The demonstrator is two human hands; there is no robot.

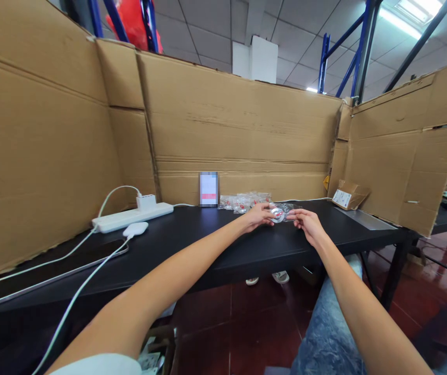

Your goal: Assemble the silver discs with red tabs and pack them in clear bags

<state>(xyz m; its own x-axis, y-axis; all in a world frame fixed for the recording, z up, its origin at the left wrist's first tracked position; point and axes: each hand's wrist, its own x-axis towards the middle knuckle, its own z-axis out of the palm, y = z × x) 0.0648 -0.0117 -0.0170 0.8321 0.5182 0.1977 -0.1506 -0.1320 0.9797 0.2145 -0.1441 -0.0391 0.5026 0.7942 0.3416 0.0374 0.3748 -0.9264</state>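
Observation:
Both hands are over the black table, near the middle of its far side. My left hand (259,216) pinches the left edge of a clear plastic packet (278,213), which holds a round, whitish thing with a red mark. The packet's other end is between the thumb and fingers of my right hand (306,222). What the round thing is, I cannot make out. Just behind and left of my left hand lies a pile of similar clear packets (242,201) with red spots.
Cardboard walls (242,120) enclose the black table (207,245). A phone with a lit screen (208,189) leans at the back. On the left are a white power strip (133,216), a charger puck (135,229) and cables. A small cardboard box (350,195) sits back right.

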